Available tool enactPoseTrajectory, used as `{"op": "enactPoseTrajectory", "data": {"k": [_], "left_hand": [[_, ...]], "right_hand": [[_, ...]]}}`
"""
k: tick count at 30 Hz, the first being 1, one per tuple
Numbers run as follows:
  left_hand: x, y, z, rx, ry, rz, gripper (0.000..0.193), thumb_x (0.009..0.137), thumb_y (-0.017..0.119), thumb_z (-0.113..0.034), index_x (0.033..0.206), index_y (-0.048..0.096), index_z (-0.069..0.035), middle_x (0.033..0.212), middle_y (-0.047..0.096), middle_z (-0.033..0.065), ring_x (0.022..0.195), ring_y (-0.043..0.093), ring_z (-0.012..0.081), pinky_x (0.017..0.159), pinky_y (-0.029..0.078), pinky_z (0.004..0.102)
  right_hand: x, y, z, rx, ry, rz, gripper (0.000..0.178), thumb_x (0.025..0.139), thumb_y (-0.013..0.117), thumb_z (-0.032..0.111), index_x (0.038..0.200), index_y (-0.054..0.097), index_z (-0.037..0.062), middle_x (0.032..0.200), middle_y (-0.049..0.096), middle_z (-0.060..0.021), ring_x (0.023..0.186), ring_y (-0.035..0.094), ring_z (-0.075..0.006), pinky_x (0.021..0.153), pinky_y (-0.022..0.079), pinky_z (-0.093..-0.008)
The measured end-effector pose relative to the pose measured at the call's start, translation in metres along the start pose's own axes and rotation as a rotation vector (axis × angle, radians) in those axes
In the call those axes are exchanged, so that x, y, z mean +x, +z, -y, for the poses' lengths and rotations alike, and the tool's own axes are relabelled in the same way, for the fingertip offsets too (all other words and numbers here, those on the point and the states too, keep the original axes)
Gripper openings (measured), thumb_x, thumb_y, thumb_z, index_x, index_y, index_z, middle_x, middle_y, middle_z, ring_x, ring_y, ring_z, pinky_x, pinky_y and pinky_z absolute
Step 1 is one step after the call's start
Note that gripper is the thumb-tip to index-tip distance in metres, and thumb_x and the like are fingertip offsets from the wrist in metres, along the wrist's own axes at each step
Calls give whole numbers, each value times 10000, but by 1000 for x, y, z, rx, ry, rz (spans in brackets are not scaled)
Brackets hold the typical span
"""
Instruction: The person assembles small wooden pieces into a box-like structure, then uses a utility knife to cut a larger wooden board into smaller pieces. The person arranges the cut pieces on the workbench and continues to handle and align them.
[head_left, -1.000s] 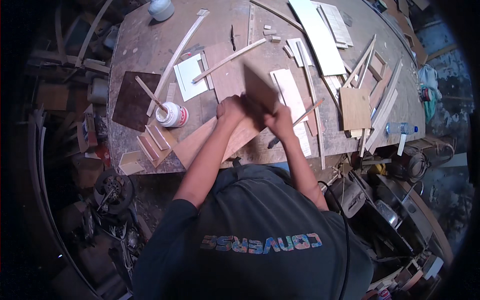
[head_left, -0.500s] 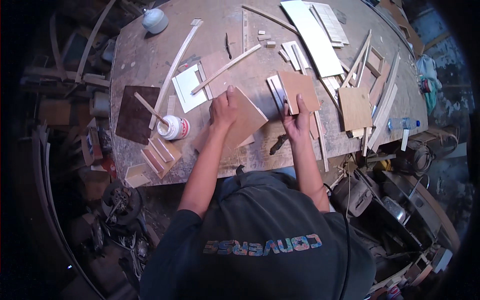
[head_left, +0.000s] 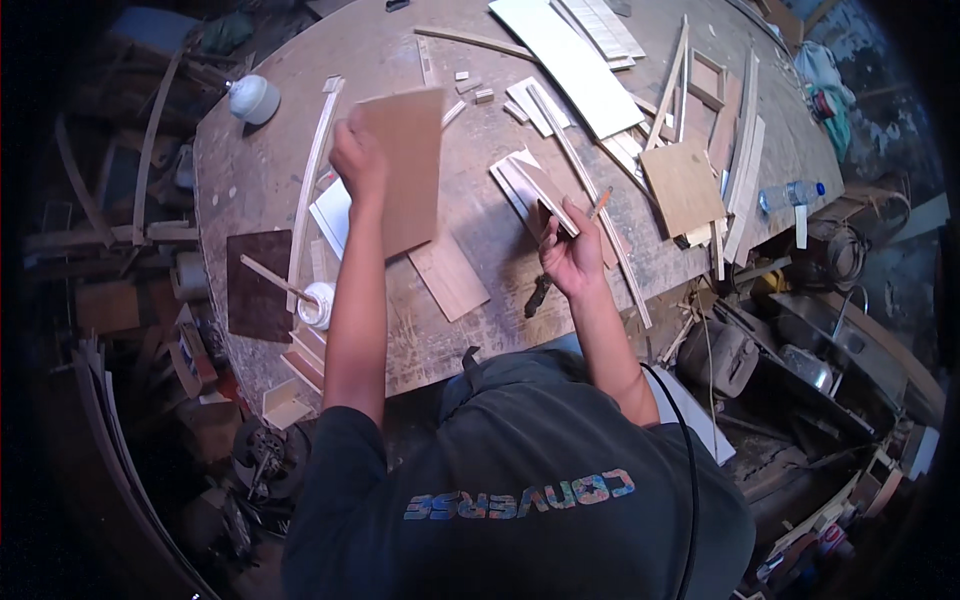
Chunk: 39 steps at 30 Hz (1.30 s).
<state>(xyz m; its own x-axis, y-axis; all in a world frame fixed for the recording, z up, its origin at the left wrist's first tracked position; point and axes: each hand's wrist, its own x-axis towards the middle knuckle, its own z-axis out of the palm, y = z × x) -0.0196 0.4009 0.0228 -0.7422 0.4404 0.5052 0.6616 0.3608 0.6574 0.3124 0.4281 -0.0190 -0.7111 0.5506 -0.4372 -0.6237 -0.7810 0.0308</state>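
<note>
We've swung the big brown board (head_left: pixel 408 165) up beyond the jar (head_left: pixel 317 308), left hand (head_left: pixel 358 162) closed on its edge, exposing more plank (head_left: pixel 450 278) right of the jar. Right hand (head_left: pixel 572 255) pinches a small panel (head_left: pixel 545 188) farther right; both hands occupied.

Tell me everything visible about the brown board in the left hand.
The board is a thin, flat, roughly four-sided panel with a plain brown face; it looks like wood sheet. The left hand holds it near its left edge, tilted up over the table. Whether its lower edge touches anything is unclear.
</note>
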Motion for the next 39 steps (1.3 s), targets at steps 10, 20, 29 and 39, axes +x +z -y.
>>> {"op": "enactPoseTrajectory", "data": {"k": [10,20,29,39], "left_hand": [[-2,72,115,-885,-1105,-309,339,1022,400,-104,1283,507,83,1279,585,252,1049,668,424,914,599,533],[-77,95,97,-1150,-1478,145,589,1017,418,-318,1517,308,-25,1507,428,207,1380,440,391,1081,424,589],[-134,-48,-84,-1069,-417,750,930,927,605,-513,1576,127,-47,1604,238,219,1495,236,356,1186,218,480],[-158,-93,-111,-821,-191,562,1089,777,850,-238,1541,94,-65,1441,350,207,1360,377,322,1119,346,439]], "right_hand": [[-18,20,12,-68,-83,-18,201,997,608,234,1053,633,43,802,733,-89,620,727,-185,482,610,-275],[-30,42,3,-329,-103,-120,233,954,679,231,1052,609,31,751,703,-68,533,685,-152,431,580,-244],[-26,36,-21,-371,-46,-212,214,927,688,231,1023,605,58,719,615,-32,524,593,-117,419,522,-257],[-31,83,-77,-396,-69,-316,333,935,659,255,1140,530,27,852,640,-72,582,629,-134,457,556,-234]]}}
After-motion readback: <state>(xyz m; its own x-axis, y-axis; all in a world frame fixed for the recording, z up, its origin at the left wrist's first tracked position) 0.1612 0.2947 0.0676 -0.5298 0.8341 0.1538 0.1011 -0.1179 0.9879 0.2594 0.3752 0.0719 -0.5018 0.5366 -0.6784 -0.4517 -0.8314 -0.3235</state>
